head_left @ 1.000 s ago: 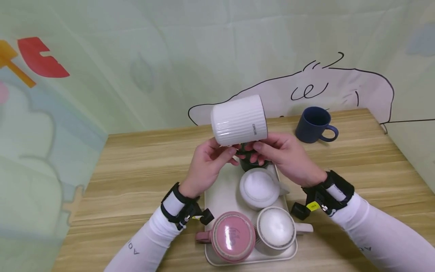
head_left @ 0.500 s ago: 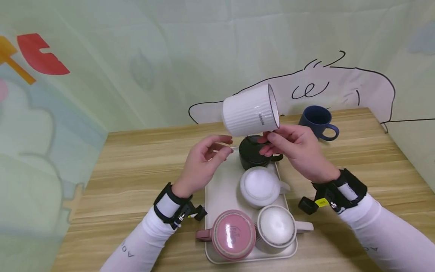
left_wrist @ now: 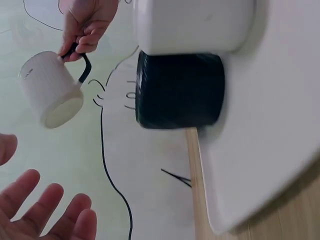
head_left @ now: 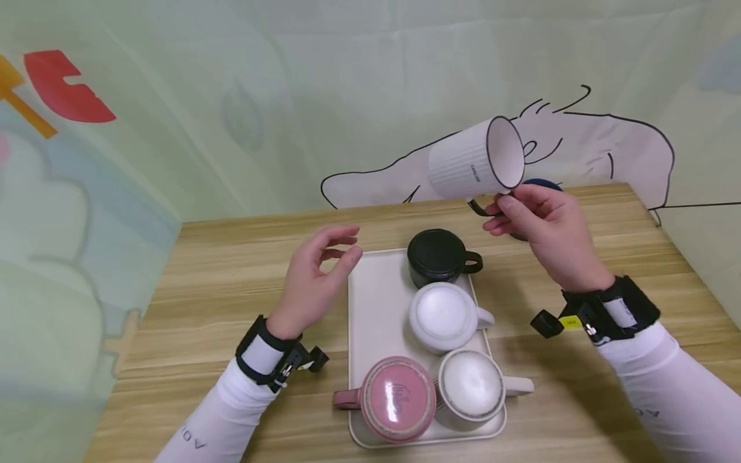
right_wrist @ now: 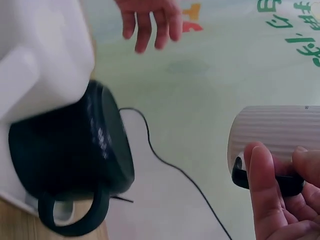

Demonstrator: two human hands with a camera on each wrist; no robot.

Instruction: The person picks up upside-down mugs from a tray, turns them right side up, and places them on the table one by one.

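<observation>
My right hand (head_left: 550, 228) pinches the black handle (right_wrist: 292, 184) of a white ribbed mug (head_left: 463, 164) with a dark rim. The mug is held in the air on its side above the table's back edge, its mouth turned to the right. To the left of the tray, my left hand (head_left: 315, 276) hovers with loosely bent fingers and nothing in them. Between the hands, upside down on the white tray (head_left: 376, 302), stand a black mug (head_left: 437, 251), a white mug (head_left: 444, 315), a pink mug (head_left: 397, 399) and another white mug (head_left: 471, 386).
Behind my right hand a blue mug (head_left: 541, 184) is mostly hidden on the wooden table (head_left: 249, 270). A printed cloth (head_left: 324, 96) hangs behind the table. The tray's left part is bare, and several mug handles jut past its edges.
My left hand has let go of the white ribbed mug and drawn back left. The right hand has carried the mug right and up, turning its mouth more into view.
</observation>
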